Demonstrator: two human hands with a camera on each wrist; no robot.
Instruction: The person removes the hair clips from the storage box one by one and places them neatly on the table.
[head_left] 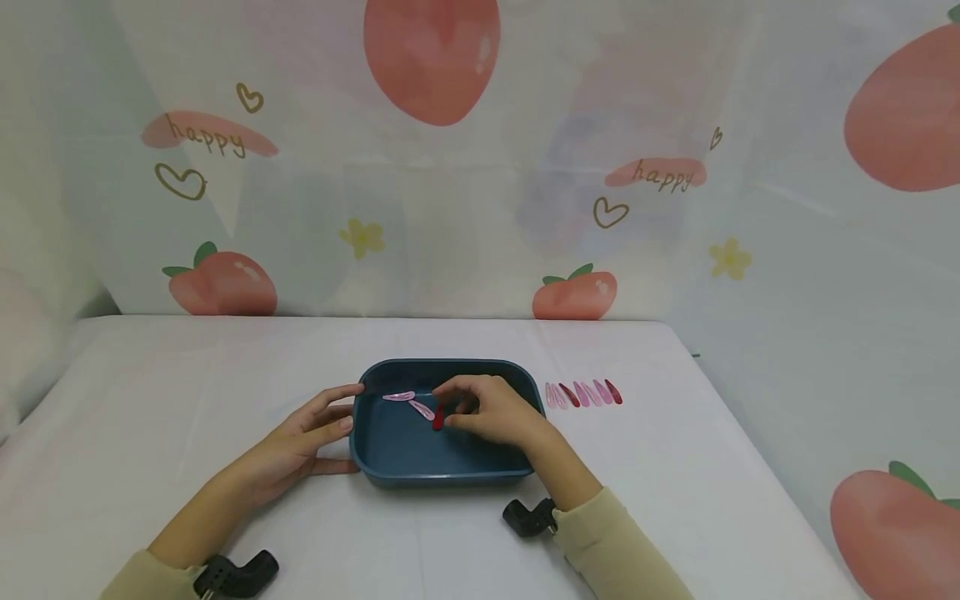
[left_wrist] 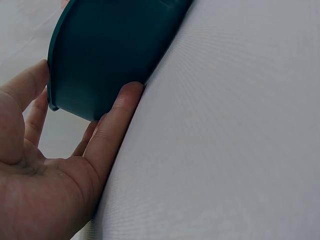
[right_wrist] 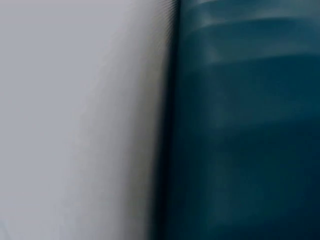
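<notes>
In the head view, a dark blue rectangular tray (head_left: 405, 458) stands on the white table. My left hand (head_left: 300, 442) rests at its left end with fingers spread; in the left wrist view fingertips touch the rim and outer wall of the tray (left_wrist: 95, 60). My right hand (head_left: 487, 408) reaches over the right side into the tray, thumb and index finger bent and apart. A red snap hair clip (head_left: 437, 422) lies right at those fingertips. Left of it are two pink hair clips (head_left: 399, 397). The right wrist view shows the blurred tray wall (right_wrist: 240, 125).
Right of the tray, a row of several pink and red hair clips (head_left: 584, 393) lies on the white table (head_left: 645, 500). A fruit-patterned cloth (head_left: 465, 217) hangs behind the table. A black wrist camera (head_left: 236, 575) sits at each cuff.
</notes>
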